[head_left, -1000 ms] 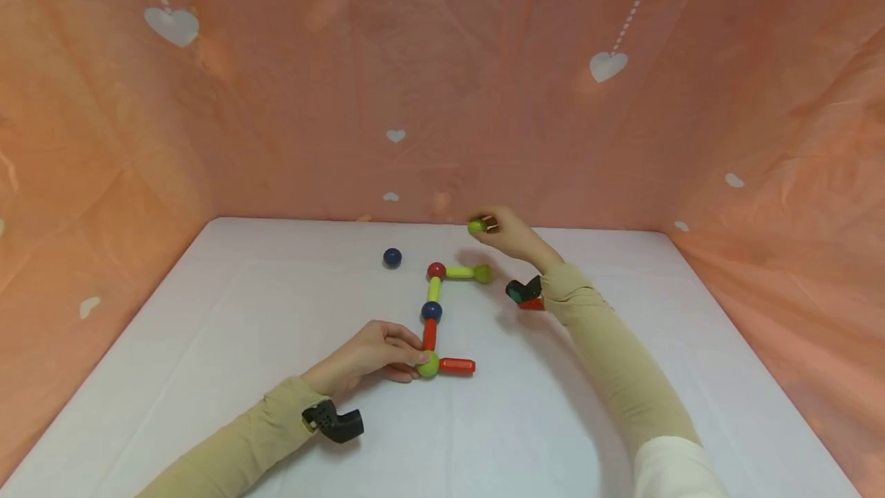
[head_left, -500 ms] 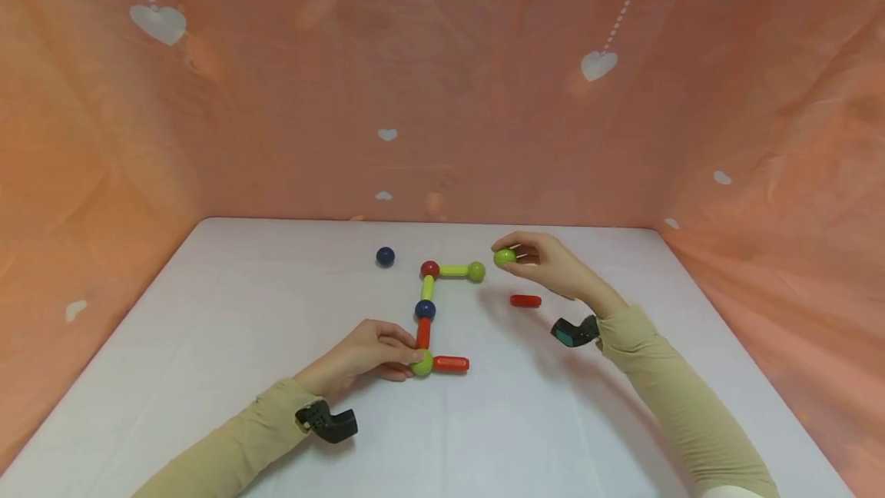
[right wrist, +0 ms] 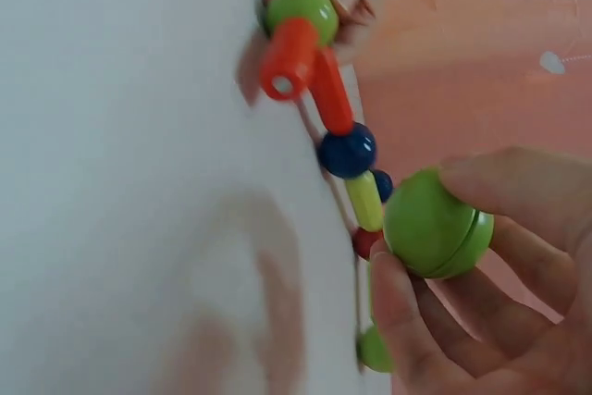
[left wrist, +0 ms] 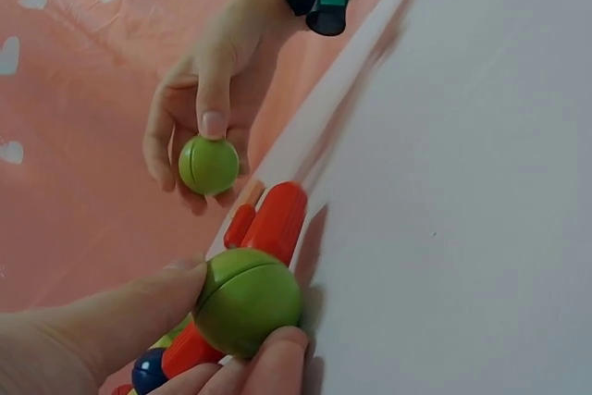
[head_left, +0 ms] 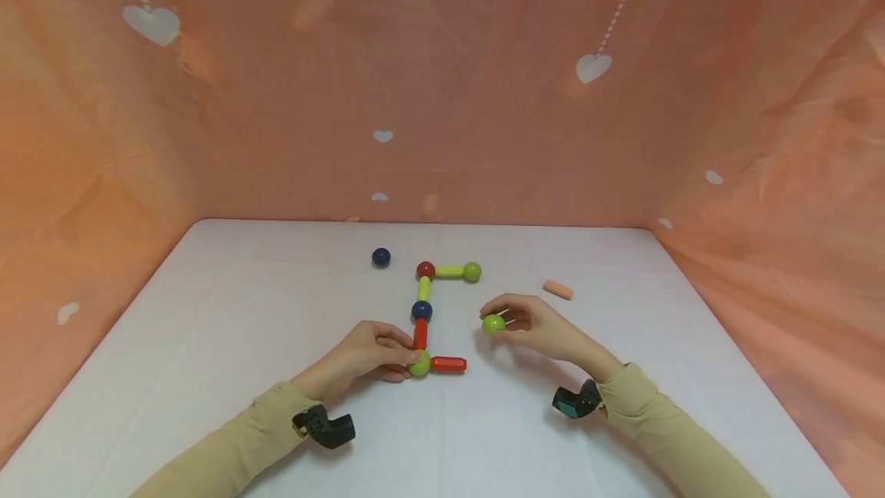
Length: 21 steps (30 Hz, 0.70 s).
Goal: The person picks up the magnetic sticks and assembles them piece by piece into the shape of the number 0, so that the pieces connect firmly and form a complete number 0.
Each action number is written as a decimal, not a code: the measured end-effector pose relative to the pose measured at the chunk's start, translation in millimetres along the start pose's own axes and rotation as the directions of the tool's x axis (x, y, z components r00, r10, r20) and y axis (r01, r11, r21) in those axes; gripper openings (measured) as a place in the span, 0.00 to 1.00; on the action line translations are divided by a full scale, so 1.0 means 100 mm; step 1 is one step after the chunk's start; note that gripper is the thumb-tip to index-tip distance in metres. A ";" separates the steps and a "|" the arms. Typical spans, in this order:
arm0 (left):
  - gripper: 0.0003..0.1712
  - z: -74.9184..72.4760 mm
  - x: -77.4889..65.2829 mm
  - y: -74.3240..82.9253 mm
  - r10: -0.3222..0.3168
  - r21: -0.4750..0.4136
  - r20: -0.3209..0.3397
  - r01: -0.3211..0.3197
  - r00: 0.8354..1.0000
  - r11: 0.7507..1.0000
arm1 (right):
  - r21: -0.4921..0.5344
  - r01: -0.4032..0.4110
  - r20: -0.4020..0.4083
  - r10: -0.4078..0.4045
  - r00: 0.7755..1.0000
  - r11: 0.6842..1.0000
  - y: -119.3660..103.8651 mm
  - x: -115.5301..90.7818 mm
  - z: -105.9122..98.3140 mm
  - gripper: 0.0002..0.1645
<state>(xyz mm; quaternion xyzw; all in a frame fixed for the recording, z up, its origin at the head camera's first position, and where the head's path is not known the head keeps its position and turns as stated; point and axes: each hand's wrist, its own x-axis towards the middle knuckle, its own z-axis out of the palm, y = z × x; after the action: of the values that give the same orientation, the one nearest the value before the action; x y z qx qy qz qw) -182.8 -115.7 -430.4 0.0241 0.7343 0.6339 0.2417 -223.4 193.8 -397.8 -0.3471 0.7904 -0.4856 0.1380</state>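
A: Head view. First entries?

B: Right hand (head_left: 535, 325), one: pinches the held ball (head_left: 493, 324), green, raised above the worktop (head_left: 484, 444). Left hand (head_left: 362, 352), one: grips the corner ball (head_left: 419, 363), green, at the near end of the assembled chain (head_left: 422, 310).

A: Governing relation?

B: Held ball to crosswise red rod (head_left: 449, 364). Rod: long axis left to right, left end at the corner ball, right end free. Held ball: farther from the person than that free end and slightly to its right — apart, no contact. Right hand is nearer the free end, left hand the joined one.

A: Poses?

B: Right forearm (head_left: 677, 429): enters from lower right, hand directed leftward. Left forearm (head_left: 228, 436): enters from lower left, hand low beside the corner ball. Loose: blue ball (head_left: 381, 257), orange rod (head_left: 558, 289).

A: Left wrist view?

B: Corner ball, between thumb and fingers. Held ball, below the right thumb, clear of the crosswise red rod. Further red rod (left wrist: 240, 227), one, partly hidden.

A: Right wrist view?

B: Held ball, close, seam showing, fingers about it. Crosswise red rod, free end towards the viewer, pale spot at centre. Judgement: the gap that counts runs downward and towards the person.
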 end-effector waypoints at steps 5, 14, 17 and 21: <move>0.24 0.05 0.00 0.00 0.009 -0.028 -0.004 -0.009 1.000 1.000 | -0.017 -0.034 -0.018 0.033 0.999 0.999 0.03 -0.06 0.12 0.21; 0.28 0.12 0.07 0.03 0.026 -0.041 -0.062 -0.028 0.998 0.999 | 0.005 -0.048 -0.006 0.048 0.999 0.999 0.10 -0.08 0.19 0.21; 0.26 0.11 0.12 0.06 0.031 -0.042 -0.082 -0.034 0.996 0.999 | -0.032 -0.034 -0.023 0.033 0.999 0.999 0.14 -0.05 0.18 0.20; 0.24 0.09 0.18 0.09 0.039 -0.047 -0.098 -0.044 0.994 0.998 | -0.038 -0.046 -0.045 0.044 0.998 0.998 0.17 0.01 0.17 0.20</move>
<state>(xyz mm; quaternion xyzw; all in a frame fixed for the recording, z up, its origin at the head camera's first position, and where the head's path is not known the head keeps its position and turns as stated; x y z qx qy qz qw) -198.1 -99.7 -428.2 0.0026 0.7288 0.6569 0.1931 -221.7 187.0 -420.7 -0.3209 0.8103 -0.4744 0.1243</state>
